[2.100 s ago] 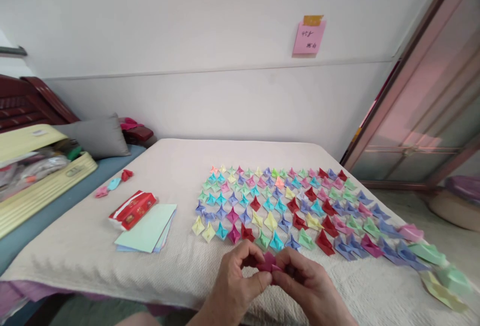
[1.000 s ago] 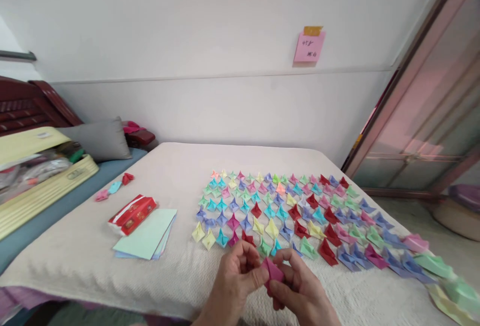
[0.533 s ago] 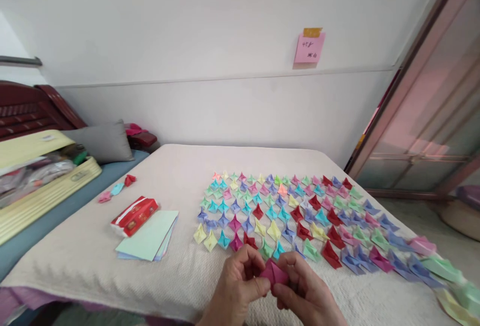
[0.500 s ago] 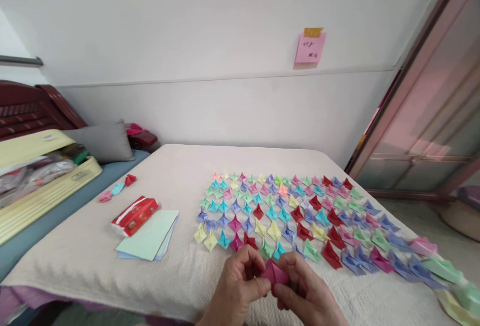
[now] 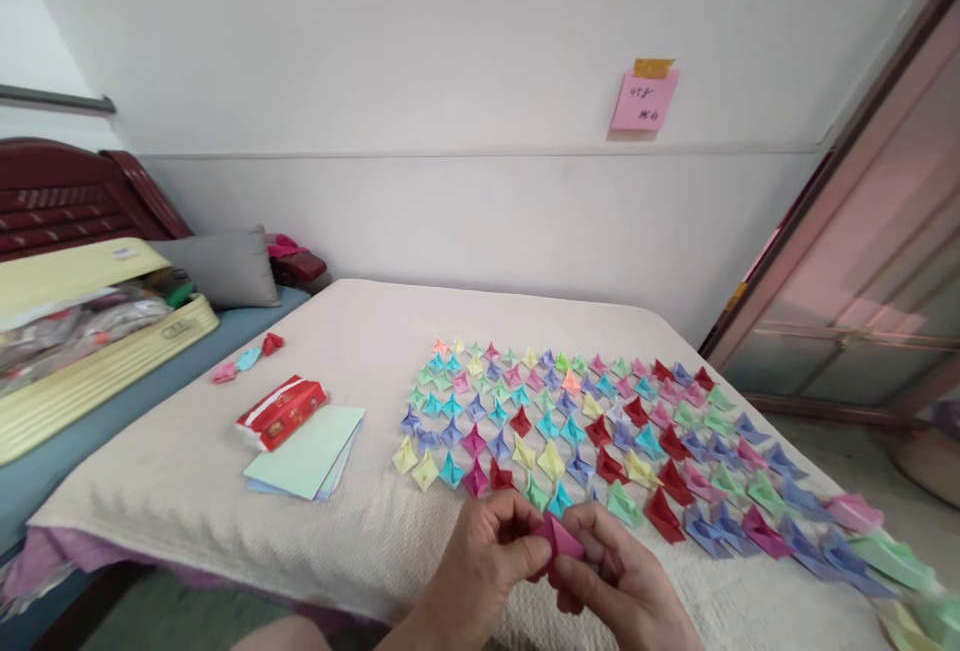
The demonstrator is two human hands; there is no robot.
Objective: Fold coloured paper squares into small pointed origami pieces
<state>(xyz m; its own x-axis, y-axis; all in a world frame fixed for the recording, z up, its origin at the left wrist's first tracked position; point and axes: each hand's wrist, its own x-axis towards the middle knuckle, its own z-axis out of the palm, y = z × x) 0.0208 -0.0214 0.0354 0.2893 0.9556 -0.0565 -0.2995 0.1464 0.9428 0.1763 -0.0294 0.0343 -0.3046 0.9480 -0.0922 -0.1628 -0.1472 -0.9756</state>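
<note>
A small magenta folded-paper piece (image 5: 561, 537) is pinched between my two hands, low in the view and above the bed's near edge. My left hand (image 5: 501, 556) grips its left side with thumb and forefinger. On its right side, the thumb and fingers of my right hand (image 5: 611, 571) are closed too. The fingers cover parts of the paper's lower edges. Just beyond my hands lie rows of small folded-paper pieces (image 5: 551, 459) in many colours, set out across the cream bedspread (image 5: 360, 331).
To the left are a red tissue pack (image 5: 289, 413) and a stack of coloured paper sheets (image 5: 307, 456). A few crumpled coloured pieces (image 5: 248, 359) lie behind them. Farther left stands an open yellow case (image 5: 112, 331) near a grey pillow (image 5: 225, 266). A pink note (image 5: 645, 101) is taped to the wall.
The magenta paper has tilted between my fingers, so one side faces me more. Both hands stay closed on it. The whole view has shifted and tilted a little.
</note>
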